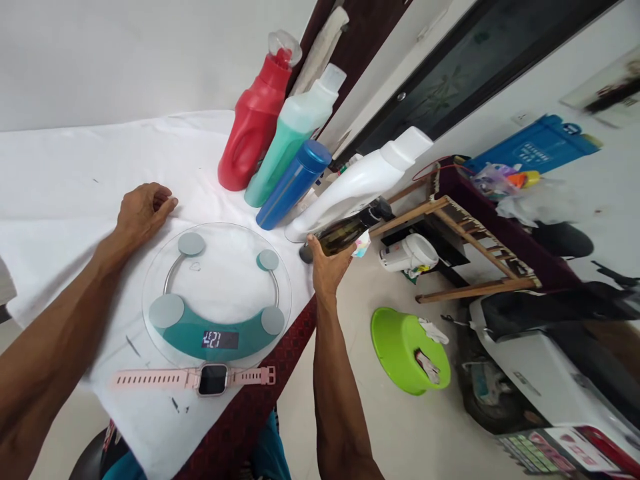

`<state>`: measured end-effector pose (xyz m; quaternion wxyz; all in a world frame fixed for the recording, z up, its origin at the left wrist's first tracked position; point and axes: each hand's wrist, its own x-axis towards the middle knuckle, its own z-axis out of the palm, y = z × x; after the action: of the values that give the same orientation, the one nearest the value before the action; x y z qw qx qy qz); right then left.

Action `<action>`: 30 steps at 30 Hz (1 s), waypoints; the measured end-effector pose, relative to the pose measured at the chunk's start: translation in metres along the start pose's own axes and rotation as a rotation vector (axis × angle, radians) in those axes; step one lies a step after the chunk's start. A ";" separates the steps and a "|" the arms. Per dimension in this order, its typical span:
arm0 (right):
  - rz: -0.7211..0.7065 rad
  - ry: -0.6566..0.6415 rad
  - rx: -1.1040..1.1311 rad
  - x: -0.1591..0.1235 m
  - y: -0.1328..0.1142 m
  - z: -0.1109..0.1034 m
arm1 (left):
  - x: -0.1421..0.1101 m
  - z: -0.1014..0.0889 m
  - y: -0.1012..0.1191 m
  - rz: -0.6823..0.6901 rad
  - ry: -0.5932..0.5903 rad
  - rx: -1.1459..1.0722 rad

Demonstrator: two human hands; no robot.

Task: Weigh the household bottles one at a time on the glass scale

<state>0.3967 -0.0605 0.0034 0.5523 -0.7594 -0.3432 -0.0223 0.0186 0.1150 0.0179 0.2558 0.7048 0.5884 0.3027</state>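
Observation:
My right hand (330, 270) is wrapped round a dark glass-like bottle (345, 230) with a black cap, tilted at the table's right edge. My left hand (144, 212) rests on the white cloth with its fingers loosely curled and nothing visible in them. Between my hands lies a round glass weighing scale (215, 267) with a lit display (220, 339). A pink-strapped smartwatch (213, 379) lies along its near edge. Beyond the scale stand a red jug (253, 123), a green bottle (290, 137), a blue flask (294, 183) and a white bottle (353, 190), closest to the dark one.
The white cloth (55, 173) covers much of the table, with dark red fabric (295, 333) along its right edge. On the floor are a green tub (393, 353) and a white bucket (407, 253). A wooden-framed table (480, 250) and a parked scooter (550, 373) stand at the right.

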 end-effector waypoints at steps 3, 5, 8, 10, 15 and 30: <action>0.005 -0.014 0.073 -0.021 0.000 -0.009 | 0.001 0.000 -0.002 0.011 -0.002 -0.018; 0.070 0.032 0.066 -0.043 0.001 -0.020 | 0.002 0.001 -0.006 0.021 -0.008 -0.029; 0.175 0.004 0.010 -0.077 -0.001 -0.040 | 0.003 0.004 -0.010 0.038 0.010 -0.053; 0.182 -0.132 0.015 -0.091 -0.004 -0.049 | 0.003 0.005 -0.012 0.043 0.025 -0.066; 0.106 -0.361 0.022 -0.093 -0.013 -0.052 | -0.003 -0.009 -0.002 -0.038 0.015 -0.123; 0.153 -0.381 0.173 -0.090 -0.015 -0.054 | -0.003 0.078 0.218 0.336 -0.008 0.017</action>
<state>0.3383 -0.1491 -0.0010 0.5407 -0.7234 -0.3833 0.1933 0.2224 0.0730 0.1204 0.1980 0.7965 0.4639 0.3335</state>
